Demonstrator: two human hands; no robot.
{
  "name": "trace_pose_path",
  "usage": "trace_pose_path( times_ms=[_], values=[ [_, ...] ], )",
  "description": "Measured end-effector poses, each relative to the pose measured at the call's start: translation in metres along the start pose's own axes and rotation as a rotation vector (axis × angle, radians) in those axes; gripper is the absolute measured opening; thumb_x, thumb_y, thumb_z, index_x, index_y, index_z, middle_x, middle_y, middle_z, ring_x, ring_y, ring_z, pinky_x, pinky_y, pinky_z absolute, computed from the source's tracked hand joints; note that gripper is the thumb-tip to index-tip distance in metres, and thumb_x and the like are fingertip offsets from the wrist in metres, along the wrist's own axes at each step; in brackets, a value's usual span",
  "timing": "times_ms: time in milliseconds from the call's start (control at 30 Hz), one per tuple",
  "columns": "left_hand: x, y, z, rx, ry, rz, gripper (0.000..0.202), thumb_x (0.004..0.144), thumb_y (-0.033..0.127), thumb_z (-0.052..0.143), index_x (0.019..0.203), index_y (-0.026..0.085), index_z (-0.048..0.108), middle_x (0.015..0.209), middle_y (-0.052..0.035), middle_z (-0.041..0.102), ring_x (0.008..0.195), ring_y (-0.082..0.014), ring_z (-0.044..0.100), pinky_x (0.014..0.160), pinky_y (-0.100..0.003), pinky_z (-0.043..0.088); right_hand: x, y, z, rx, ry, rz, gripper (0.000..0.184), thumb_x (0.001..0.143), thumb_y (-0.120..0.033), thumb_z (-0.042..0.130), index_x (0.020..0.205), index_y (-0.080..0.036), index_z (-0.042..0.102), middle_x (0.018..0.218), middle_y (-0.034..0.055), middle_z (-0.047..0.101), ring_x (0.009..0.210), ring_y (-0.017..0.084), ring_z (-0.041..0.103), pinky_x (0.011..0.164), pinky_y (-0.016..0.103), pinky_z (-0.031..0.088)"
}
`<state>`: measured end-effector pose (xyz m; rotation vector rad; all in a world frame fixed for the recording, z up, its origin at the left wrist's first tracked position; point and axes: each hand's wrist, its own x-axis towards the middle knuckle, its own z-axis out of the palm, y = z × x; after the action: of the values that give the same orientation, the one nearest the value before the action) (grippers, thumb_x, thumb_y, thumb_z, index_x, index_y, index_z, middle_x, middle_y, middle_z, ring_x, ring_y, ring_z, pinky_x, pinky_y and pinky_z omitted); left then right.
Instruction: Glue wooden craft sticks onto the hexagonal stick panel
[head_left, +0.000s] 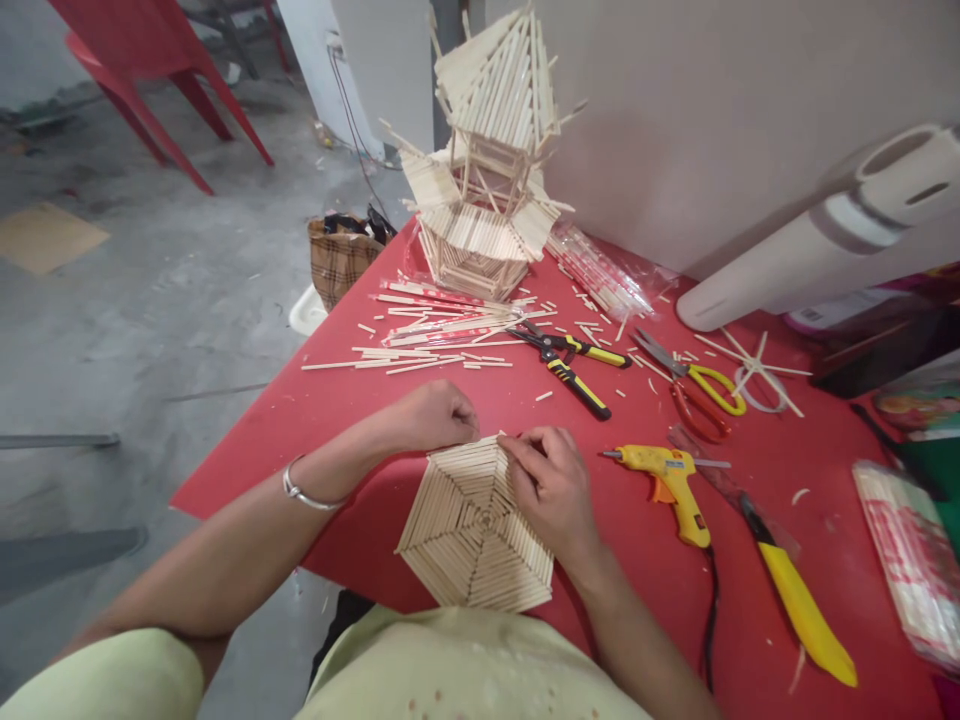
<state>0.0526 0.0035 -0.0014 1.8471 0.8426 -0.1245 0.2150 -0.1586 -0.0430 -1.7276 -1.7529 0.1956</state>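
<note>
Hexagon panel (472, 530) lies flat, left hand (435, 415) and right hand (551, 490) apparently pinching its edge.

Both hands (439, 415) (551, 490) pressing far edge of hexagonal stick panel (472, 535).

Hexagon panel (472, 530): thin pale wood sticks, matt, ribbed. Under it, tabletop (337, 410): red, smooth, slight sheen. Right of panel, glue gun (671, 480): yellow plastic, glossy; knife (806, 610) handle yellow plastic too. Beyond panel, pliers (574, 362): dark metal, black-yellow grips; stick tower (491, 170) same raw wood. Left of panel, bangle (304, 491): polished metal.
</note>
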Motion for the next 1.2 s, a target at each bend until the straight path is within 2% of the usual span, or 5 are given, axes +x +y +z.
trace_pose_path(
  times_ms=[300, 633, 1100, 1200],
  values=[
    [0.0000, 0.0030, 0.0011, -0.008, -0.001, -0.018, 0.016, 0.070, 0.018, 0.061, 0.068, 0.014, 0.076, 0.055, 0.0011, 0.059, 0.055, -0.0097, 0.047, 0.050, -0.020, 0.036, 0.0012, -0.0030, -0.0007, -0.068, -0.018, -0.018, 0.031, 0.094, -0.013, 0.052, 0.116, -0.021, 0.073, 0.094, 0.0071, 0.060, 0.090, 0.020, 0.052, 0.080, 0.036, 0.046],
    [0.0010, 0.0044, 0.0028, 0.006, 0.000, -0.034, 0.018, 0.069, 0.015, 0.058, 0.070, 0.012, 0.076, 0.059, -0.0006, 0.062, 0.056, -0.0104, 0.050, 0.051, -0.021, 0.037, 0.0021, -0.0042, -0.0014, -0.181, -0.062, -0.064, 0.033, 0.095, -0.015, 0.050, 0.120, -0.022, 0.071, 0.093, 0.0071, 0.058, 0.088, 0.021, 0.050, 0.076, 0.034, 0.042],
    [0.0003, 0.0029, 0.0046, 0.013, 0.002, -0.026, 0.022, 0.067, 0.016, 0.055, 0.072, 0.012, 0.076, 0.062, -0.0022, 0.065, 0.058, -0.0123, 0.054, 0.052, -0.022, 0.038, 0.0010, -0.0045, 0.0004, -0.157, -0.031, -0.066, 0.032, 0.094, -0.012, 0.051, 0.116, -0.020, 0.073, 0.092, 0.0076, 0.059, 0.087, 0.020, 0.050, 0.075, 0.034, 0.044],
    [-0.0043, -0.0024, 0.0027, 0.033, 0.009, 0.025, 0.022, 0.068, 0.015, 0.053, 0.070, 0.013, 0.075, 0.061, -0.0014, 0.065, 0.057, -0.0117, 0.054, 0.053, -0.022, 0.037, 0.0011, -0.0039, 0.0005, -0.157, -0.026, -0.066, 0.032, 0.094, -0.013, 0.051, 0.115, -0.022, 0.073, 0.092, 0.0072, 0.059, 0.086, 0.020, 0.050, 0.075, 0.034, 0.044]
  ],
)
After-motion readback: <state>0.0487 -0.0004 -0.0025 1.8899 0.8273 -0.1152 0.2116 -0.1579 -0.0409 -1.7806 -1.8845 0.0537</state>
